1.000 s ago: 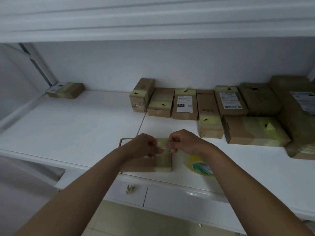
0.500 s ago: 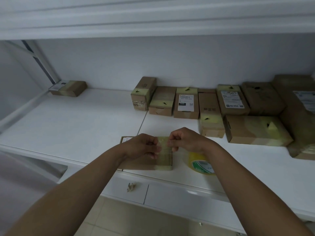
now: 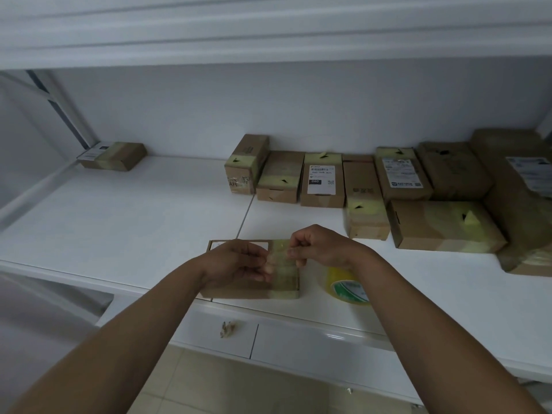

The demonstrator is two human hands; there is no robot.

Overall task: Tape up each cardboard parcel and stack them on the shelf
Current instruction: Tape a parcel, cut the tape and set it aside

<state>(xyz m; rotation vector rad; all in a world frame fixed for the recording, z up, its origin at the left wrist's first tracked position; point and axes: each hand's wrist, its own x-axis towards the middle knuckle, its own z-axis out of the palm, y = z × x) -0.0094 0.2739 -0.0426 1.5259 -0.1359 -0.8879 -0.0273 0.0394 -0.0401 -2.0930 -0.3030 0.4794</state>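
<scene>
Your left hand (image 3: 239, 264) and right hand (image 3: 319, 245) each pinch an end of a translucent tape strip (image 3: 279, 258), fingers curled onto it, stretched just above the flat cardboard parcel (image 3: 254, 289) at the white shelf's (image 3: 134, 219) front edge. The tape roll (image 3: 346, 286) lies just right of it; taped parcels (image 3: 322, 180) line the back wall.

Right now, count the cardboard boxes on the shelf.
10 boxes: one at the front edge, one far left, seven along the back, one before them. More may hide at the right edge.
</scene>
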